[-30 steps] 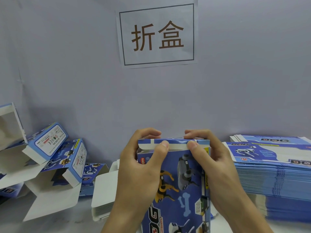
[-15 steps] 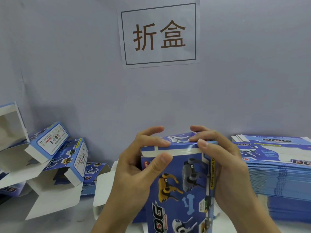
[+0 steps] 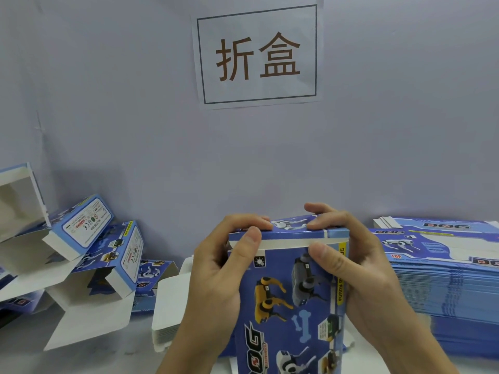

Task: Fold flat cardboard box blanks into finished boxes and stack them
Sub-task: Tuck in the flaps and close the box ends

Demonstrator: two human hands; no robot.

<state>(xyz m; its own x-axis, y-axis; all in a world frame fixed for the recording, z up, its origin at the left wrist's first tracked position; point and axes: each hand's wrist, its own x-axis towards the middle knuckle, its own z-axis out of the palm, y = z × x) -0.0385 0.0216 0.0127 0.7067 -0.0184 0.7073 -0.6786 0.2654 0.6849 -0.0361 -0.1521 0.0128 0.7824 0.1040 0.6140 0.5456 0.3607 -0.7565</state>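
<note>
I hold a blue cardboard box (image 3: 294, 300) printed with robot dogs upright in front of me. My left hand (image 3: 216, 276) grips its upper left corner, thumb pressed on the white strip of the top flap and fingers curled over the top. My right hand (image 3: 351, 268) grips the upper right corner, thumb on the front face just below that flap and fingers on the top panel. The top flap is folded down, with its white tuck edge still showing along the front. Several folded boxes (image 3: 89, 255) lie heaped at the left.
A tall stack of flat blue blanks (image 3: 445, 273) fills the right side of the table. A smaller pile of white-faced blanks (image 3: 172, 309) lies behind my left forearm. A paper sign (image 3: 258, 55) hangs on the grey wall behind.
The top flap has come down over the box opening, and my fingers have slid onto the top panel. The box has tilted slightly so that its top shows.
</note>
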